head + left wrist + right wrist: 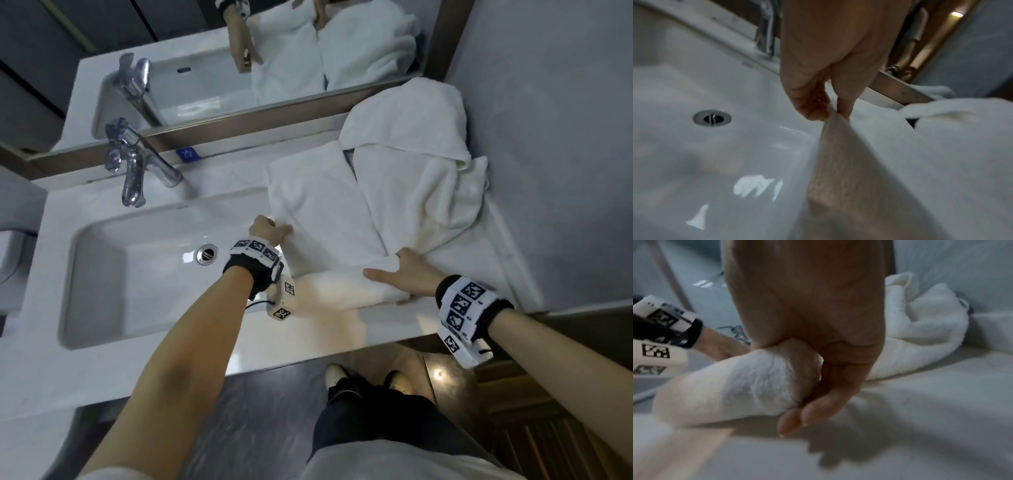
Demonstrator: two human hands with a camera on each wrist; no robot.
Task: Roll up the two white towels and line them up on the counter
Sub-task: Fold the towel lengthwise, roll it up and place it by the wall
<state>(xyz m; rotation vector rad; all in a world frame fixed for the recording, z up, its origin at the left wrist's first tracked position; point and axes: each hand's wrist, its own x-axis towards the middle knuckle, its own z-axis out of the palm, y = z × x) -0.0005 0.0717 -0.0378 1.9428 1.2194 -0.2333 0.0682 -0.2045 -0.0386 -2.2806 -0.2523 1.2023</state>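
A folded white towel lies flat on the counter right of the sink, its near end rolled into a thick roll. My left hand pinches the towel's left edge between thumb and fingertips over the basin's rim. My right hand grips the right end of the roll, fingers curled under it and thumb lying on top. The second white towel sits crumpled against the back right corner, also seen in the right wrist view.
A white sink basin with a drain and chrome faucet fills the left. A mirror runs along the back and a grey wall bounds the right. My feet stand below the counter's front edge.
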